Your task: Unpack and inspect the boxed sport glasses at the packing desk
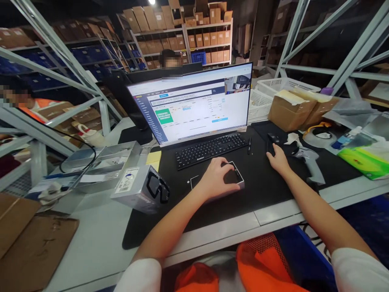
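My left hand (217,178) is on a small black open box (238,175) with a white rim, lying on the black desk mat (255,194). Its thumb and fingers curve around the box; much of the box is hidden under the palm. My right hand (278,161) rests farther right, its fingers curled over a black computer mouse (272,140). Just behind my left hand is a black keyboard (209,151). A grey handheld scanner (310,164) lies right of my right hand. Left of my left hand stands a grey box (141,190) with goggles printed on it.
A lit monitor (197,107) stands behind the keyboard. Cardboard boxes (291,109), a white basket (285,85) and a green packet (364,160) sit to the right. A grey tray (106,166) and flat cardboard (39,247) are left. Two people are beyond the desk.
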A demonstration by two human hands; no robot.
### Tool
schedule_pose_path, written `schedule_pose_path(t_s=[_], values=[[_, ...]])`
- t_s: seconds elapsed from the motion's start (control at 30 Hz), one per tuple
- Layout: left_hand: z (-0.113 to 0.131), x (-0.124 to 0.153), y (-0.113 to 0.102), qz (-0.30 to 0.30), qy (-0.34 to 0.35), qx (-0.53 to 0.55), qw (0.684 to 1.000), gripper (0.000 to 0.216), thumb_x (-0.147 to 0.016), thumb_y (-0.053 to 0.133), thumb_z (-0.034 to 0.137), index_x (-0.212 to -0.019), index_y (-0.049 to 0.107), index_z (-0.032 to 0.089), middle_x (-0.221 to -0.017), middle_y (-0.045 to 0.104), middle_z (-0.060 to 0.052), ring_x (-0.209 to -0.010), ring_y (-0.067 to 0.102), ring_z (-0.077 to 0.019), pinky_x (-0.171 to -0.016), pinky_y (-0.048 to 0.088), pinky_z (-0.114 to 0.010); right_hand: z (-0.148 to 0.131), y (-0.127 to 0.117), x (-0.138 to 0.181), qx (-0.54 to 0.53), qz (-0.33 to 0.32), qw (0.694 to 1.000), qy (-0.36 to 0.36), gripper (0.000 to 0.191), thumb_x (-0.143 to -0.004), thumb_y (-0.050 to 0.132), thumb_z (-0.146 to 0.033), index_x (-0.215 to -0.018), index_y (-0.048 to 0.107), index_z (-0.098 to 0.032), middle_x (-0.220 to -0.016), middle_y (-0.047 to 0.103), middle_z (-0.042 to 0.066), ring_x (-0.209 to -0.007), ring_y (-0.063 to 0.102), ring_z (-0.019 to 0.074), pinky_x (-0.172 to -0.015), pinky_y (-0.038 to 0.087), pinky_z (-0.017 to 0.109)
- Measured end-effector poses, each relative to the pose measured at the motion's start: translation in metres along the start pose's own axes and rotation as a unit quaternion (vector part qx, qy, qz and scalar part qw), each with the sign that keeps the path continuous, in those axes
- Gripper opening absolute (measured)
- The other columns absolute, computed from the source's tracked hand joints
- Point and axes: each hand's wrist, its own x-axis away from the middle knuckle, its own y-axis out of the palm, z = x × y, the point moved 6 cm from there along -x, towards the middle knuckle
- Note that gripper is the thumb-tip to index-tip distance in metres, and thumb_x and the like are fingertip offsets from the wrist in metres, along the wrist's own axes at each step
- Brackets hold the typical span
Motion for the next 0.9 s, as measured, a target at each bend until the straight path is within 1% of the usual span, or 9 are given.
schedule_pose_path(t_s=[0.17, 0.3, 0.37, 0.47, 0.53, 0.63, 0.7, 0.77, 0.9], values=[[-0.008, 0.002, -0.02, 0.072, -0.038, 0.035, 0.996, 0.054, -0.071, 0.086, 0.052, -0.108, 0.063, 0.022, -0.128, 0.046, -0.011, -0.125, 0.048, -0.0303, -0.113, 0.045, -0.052, -0.07, 0.015, 0.036, -0.037, -0.114, 0.985, -0.121, 0.08, -0.084, 0.056, -0.073, -0.138, 0.063, -0.014, -0.148, 0.055, 0.019, -0.142, 0.047, 0.0336, -0.124, 0.032, 0.05], [-0.009, 0.002, -0.027, 0.106, -0.03, 0.069, 0.991, 0.051, -0.069, 0.088, 0.048, -0.104, 0.062, 0.021, -0.12, 0.048, -0.009, -0.115, 0.053, -0.0258, -0.107, 0.049, -0.046, -0.157, 0.048, 0.087, -0.13, -0.336, 0.902, -0.237, 0.107, -0.074, 0.075, -0.073, -0.162, 0.035, -0.028, -0.167, 0.031, 0.008, -0.154, 0.03, 0.0349, -0.126, 0.028, 0.053], [-0.011, 0.003, -0.033, 0.138, -0.018, 0.076, 0.987, 0.047, -0.071, 0.088, 0.047, -0.101, 0.062, 0.021, -0.116, 0.048, -0.008, -0.112, 0.054, -0.0242, -0.106, 0.049, -0.043, -0.183, 0.059, 0.1, -0.139, -0.39, 0.879, -0.236, 0.115, -0.069, 0.084, -0.065, -0.164, 0.029, -0.03, -0.168, 0.028, 0.007, -0.154, 0.029, 0.0355, -0.127, 0.026, 0.053], [-0.02, 0.011, -0.059, 0.27, -0.014, 0.073, 0.96, 0.047, -0.079, 0.079, 0.058, -0.098, 0.058, 0.021, -0.113, 0.047, -0.008, -0.11, 0.054, -0.0236, -0.103, 0.05, -0.042, -0.186, 0.071, 0.1, -0.164, -0.412, 0.88, -0.173, 0.122, -0.064, 0.09, -0.056, -0.164, 0.028, -0.027, -0.164, 0.036, 0.011, -0.15, 0.038, 0.0358, -0.126, 0.03, 0.051], [-0.023, 0.026, -0.087, 0.401, -0.008, 0.062, 0.914, 0.052, -0.084, 0.068, 0.068, -0.101, 0.053, 0.022, -0.112, 0.045, -0.008, -0.11, 0.054, -0.0236, -0.101, 0.049, -0.043, -0.173, 0.075, 0.099, -0.201, -0.409, 0.882, -0.12, 0.13, -0.061, 0.091, -0.056, -0.166, 0.021, -0.024, -0.16, 0.04, 0.015, -0.146, 0.044, 0.0366, -0.123, 0.035, 0.052], [-0.005, 0.053, -0.125, 0.52, 0.023, -0.003, 0.854, 0.055, -0.086, 0.061, 0.074, -0.105, 0.047, 0.024, -0.113, 0.042, -0.007, -0.113, 0.052, -0.0242, -0.101, 0.048, -0.043, -0.152, 0.074, 0.096, -0.21, -0.343, 0.908, -0.118, 0.129, -0.062, 0.09, -0.056, -0.166, 0.021, -0.024, -0.16, 0.039, 0.017, -0.146, 0.043, 0.037, -0.122, 0.037, 0.053], [0.023, 0.061, -0.136, 0.495, 0.053, -0.075, 0.864, 0.055, -0.084, 0.067, 0.071, -0.106, 0.047, 0.024, -0.116, 0.043, -0.007, -0.115, 0.052, -0.0246, -0.101, 0.048, -0.043, -0.146, 0.07, 0.093, -0.17, -0.277, 0.93, -0.172, 0.121, -0.064, 0.09, -0.054, -0.163, 0.028, -0.024, -0.161, 0.036, 0.016, -0.149, 0.037, 0.0372, -0.124, 0.032, 0.054], [0.054, 0.059, -0.126, 0.403, 0.098, -0.136, 0.9, 0.05, -0.082, 0.074, 0.062, -0.106, 0.051, 0.024, -0.116, 0.046, -0.007, -0.113, 0.054, -0.0241, -0.099, 0.048, -0.042, -0.144, 0.069, 0.092, -0.129, -0.24, 0.936, -0.222, 0.115, -0.066, 0.089, -0.053, -0.162, 0.032, -0.024, -0.161, 0.035, 0.016, -0.151, 0.034, 0.0371, -0.126, 0.028, 0.055], [0.085, 0.049, -0.05, 0.195, 0.152, -0.242, 0.938, 0.019, -0.093, 0.068, 0.038, -0.105, 0.062, 0.024, -0.111, 0.057, -0.006, -0.11, 0.054, -0.0235, -0.089, 0.043, -0.039, -0.139, 0.074, 0.088, -0.103, -0.237, 0.932, -0.256, 0.106, -0.075, 0.081, -0.048, -0.163, 0.027, -0.024, -0.164, 0.032, 0.015, -0.153, 0.031, 0.035, -0.127, 0.026, 0.055]])
